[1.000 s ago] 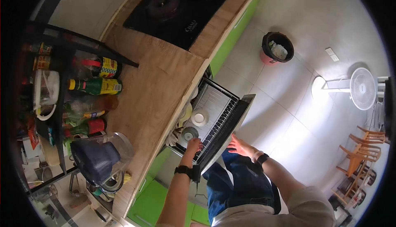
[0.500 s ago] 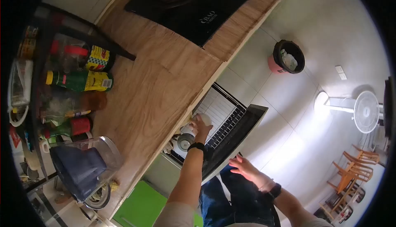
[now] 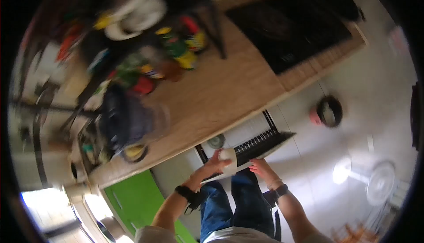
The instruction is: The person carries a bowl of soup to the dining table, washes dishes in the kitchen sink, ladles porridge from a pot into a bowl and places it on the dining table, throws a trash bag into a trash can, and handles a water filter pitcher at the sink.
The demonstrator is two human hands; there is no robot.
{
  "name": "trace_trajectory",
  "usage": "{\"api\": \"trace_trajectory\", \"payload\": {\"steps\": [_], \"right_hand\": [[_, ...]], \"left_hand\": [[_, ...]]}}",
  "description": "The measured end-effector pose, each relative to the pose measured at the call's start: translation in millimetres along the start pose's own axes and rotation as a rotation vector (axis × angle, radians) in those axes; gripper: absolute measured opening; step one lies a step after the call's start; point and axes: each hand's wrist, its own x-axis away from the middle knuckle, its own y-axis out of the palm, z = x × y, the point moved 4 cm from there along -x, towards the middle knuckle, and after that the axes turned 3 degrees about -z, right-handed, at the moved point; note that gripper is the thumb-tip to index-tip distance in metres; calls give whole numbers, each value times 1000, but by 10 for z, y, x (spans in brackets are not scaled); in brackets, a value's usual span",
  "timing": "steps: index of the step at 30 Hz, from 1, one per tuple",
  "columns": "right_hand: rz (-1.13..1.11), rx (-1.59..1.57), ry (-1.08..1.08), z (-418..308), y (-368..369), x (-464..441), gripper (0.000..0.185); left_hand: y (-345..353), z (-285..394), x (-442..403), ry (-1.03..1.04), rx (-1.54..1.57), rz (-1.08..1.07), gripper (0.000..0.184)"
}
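Note:
My left hand [image 3: 215, 165] is closed on a white bowl [image 3: 229, 159], held tilted on its side above the front edge of the pulled-out drawer [image 3: 282, 140]. My right hand [image 3: 263, 169] is at the outside of the drawer front, its fingers stretched toward the edge and seemingly touching it; nothing shows in it. Inside the drawer, a grey-green round dish [image 3: 216, 141] lies on the left, beside a wire rack [image 3: 255, 140] with dark slots. The counter edge covers the back of the drawer.
Above the drawer runs a wooden counter [image 3: 221, 93] with a black cooktop [image 3: 287, 31]. Bottles [image 3: 176, 51] and a dark-lidded clear container [image 3: 128, 119] stand on the left. A bin [image 3: 330, 111] and a white fan [image 3: 380, 183] are on the floor at right. Green cabinet doors [image 3: 137, 201] are below.
My left hand has lifted the white bowl out of the drawer toward me. My right hand has moved to the drawer front. The view has turned and is blurred.

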Motion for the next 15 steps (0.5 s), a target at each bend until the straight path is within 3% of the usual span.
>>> {"api": "trace_trajectory", "payload": {"steps": [2,3,5,6,7,8,9,10,12,15], "right_hand": [[-23,-48,107,223,-336,-495,34],[-164,253,-35,189,-443,-707,34],[-341,500,-159,-200,-35,-858,35],[-355,463,-118,-441,211,-810,36],[-243,391,-32,-477,302,-1044,36],[-110,330,52,-433,273,-1272,35],[-29,367,2,-424,373,-1374,34],[56,397,-61,-416,459,-1434,34],[60,540,159,-134,582,-1894,34],[-117,794,347,590,1579,-1978,41]], "left_hand": [[-403,-765,231,140,195,-138,80],[-507,-978,411,160,351,-209,75],[-334,-834,1255,149,736,-337,66],[-315,-828,1618,198,849,-372,60],[-304,-838,1978,294,842,-279,59],[-446,-946,2223,526,585,-113,59],[-541,-1072,2457,709,318,85,59],[-563,-1232,2711,729,573,32,58],[-616,-1540,3216,774,1100,-82,57],[-845,-2194,3769,965,1246,96,59]]}}
